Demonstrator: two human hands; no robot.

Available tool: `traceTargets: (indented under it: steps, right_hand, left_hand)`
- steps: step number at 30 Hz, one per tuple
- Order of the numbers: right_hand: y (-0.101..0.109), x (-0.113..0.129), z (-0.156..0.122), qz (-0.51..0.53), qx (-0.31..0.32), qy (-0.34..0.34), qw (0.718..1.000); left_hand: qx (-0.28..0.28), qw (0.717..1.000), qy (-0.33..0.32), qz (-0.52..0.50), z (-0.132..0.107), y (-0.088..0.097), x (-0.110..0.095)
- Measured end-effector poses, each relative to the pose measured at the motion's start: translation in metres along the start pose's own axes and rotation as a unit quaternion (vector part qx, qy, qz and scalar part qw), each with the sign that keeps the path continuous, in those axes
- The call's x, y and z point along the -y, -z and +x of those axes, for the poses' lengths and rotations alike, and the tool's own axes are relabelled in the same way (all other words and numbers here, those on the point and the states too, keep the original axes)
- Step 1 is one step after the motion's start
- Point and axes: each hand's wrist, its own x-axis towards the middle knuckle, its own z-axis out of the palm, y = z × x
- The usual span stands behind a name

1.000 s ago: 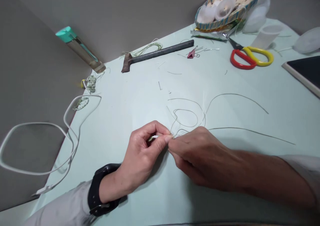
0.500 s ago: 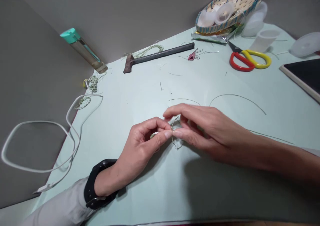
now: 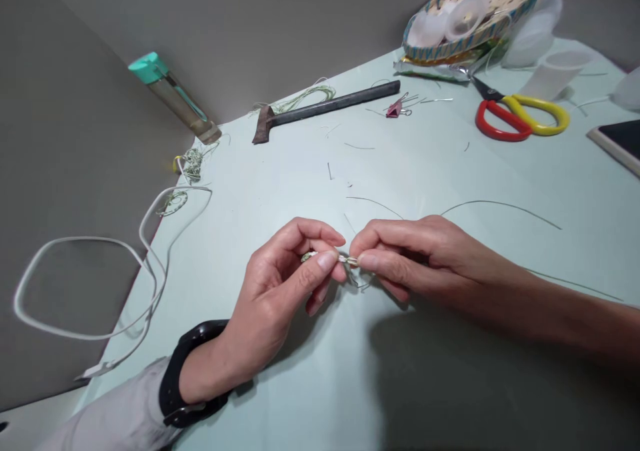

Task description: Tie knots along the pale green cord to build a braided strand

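My left hand (image 3: pixel 285 284), with a black watch on its wrist, pinches a small pale green-and-white wrapped piece (image 3: pixel 311 256) between thumb and fingers. My right hand (image 3: pixel 410 254) pinches the thin wire (image 3: pixel 353 262) that comes out of that piece, fingertips almost touching the left ones. Both hands hover just above the pale green table sheet (image 3: pixel 450 344) near its middle. A short loop of the wire hangs under the right fingers. More thin wire (image 3: pixel 500 204) curves across the sheet behind the right hand.
A dark hammer (image 3: pixel 325 108) lies at the back, a pink binder clip (image 3: pixel 396 109) beside it. Red and yellow scissors (image 3: pixel 520 114) and a woven basket (image 3: pixel 475 11) with clear lids sit back right. A tablet edge (image 3: pixel 617 143) shows right. A white cable (image 3: pixel 100 258) loops off the left edge near a teal-capped bottle (image 3: pixel 173 98).
My right hand, spread over the wire half a second ago, has closed to a pinch beside my left fingertips. The large wire loops seen a second ago have been drawn in.
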Motion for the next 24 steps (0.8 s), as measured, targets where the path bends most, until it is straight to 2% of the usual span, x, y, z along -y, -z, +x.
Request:
traceTargets:
  steps: [6,14,24]
  right_hand:
    - [-0.0012,0.0001,-0.0005,0.024,-0.011,-0.011,1.000]
    - [-0.0033,0.0002,-0.0007,0.028,-0.016,0.006,0.999]
    - [-0.0069,-0.0013,-0.0029,0.087,0.017,-0.017,0.996]
  left_hand:
    - [-0.003,1.000,-0.017,-0.004,0.0005,0.0026,0.0002]
    - [-0.008,0.999,-0.020,-0.026,-0.0011,0.0030,-0.0021]
    - [0.009,0.997,-0.066,0.041,-0.0003,0.0028,0.0043]
